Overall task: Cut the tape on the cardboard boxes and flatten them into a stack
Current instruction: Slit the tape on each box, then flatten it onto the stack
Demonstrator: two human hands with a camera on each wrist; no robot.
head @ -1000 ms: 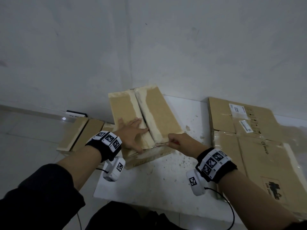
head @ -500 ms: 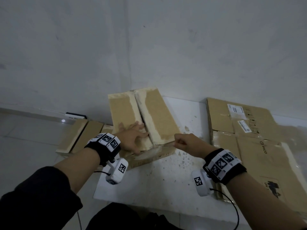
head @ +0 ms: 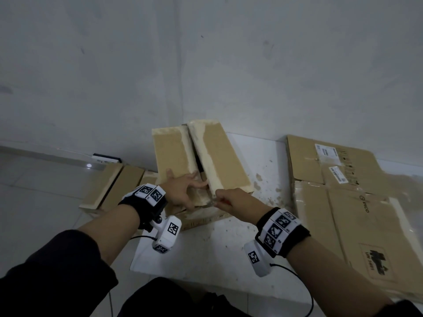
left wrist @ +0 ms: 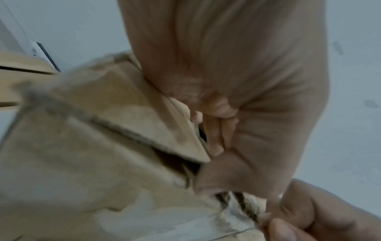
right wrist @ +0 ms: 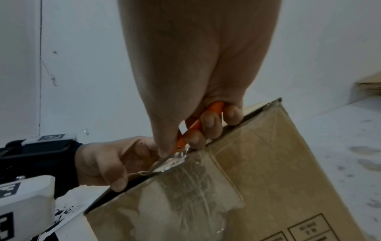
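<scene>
The scene is dimly and evenly lit, with a cool grey-blue cast over the wall (head: 206, 65); no single light source is seen, apart from a small bright glint low on the floor (head: 88, 165). Shadows are soft and faint. In the head view, straight lines are bent towards the edges by the wide lens, and the flattened cardboard (head: 366, 213) at the right is smeared. The left wrist view is heavily blurred: the box flap (left wrist: 103, 130) is streaked and its edges are doubled. The right wrist view is sharper, and glare is caught on the crumpled clear tape (right wrist: 181, 156) at the box's top edge. Grain is visible in darker areas.
</scene>
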